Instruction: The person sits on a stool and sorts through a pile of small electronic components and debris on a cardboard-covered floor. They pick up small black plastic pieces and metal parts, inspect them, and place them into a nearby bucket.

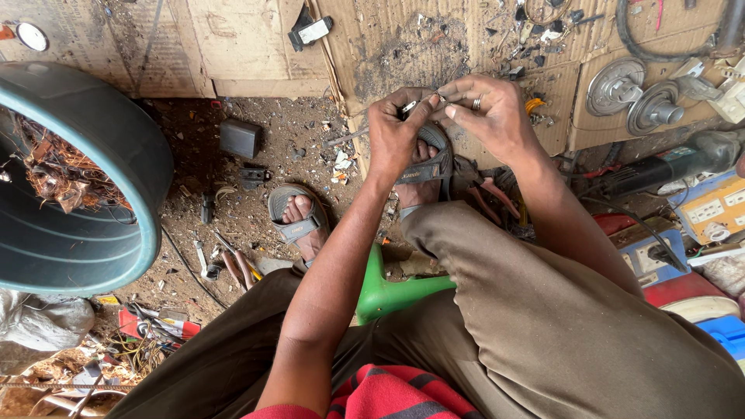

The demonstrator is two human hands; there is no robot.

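Holding: left hand (396, 132) and right hand (489, 116) meet above the person's feet, both pinched on a thin metal wire (423, 99).
Wire look: short, grey and shiny, thin as a strand; a pale metal bit shows at the left fingertips; too small to tell more.
Wire place: in the air between the two hands, over the sandal (427, 159) on the right foot, near the edge of the cardboard sheet (403, 39).
Left fingers: curled shut, thumb and forefinger nipping the wire's left end.
Right fingers: closed on the wire's right end, thumb pressed to forefinger; a metal ring (476, 102) sits on one finger.
Footwear: grey strapped sandals, rubbery and worn; the other one (299, 213) rests on the dirt floor (248, 178).
Floor texture: dusty earth strewn with metal scraps and chips.
Basin: big round teal plastic tub (101, 194) at the left, smooth-walled, holding a tangle of copper wire (54, 174).
Seat: glossy green plastic stool (388, 295) under the legs.
Nearby tools: red-handled pliers (489, 198) beside the right foot; a dark angle grinder (667, 167) to the right; two round grey metal discs (636, 97) on the cardboard.
Small box: black, boxy plastic block (239, 138) on the floor.
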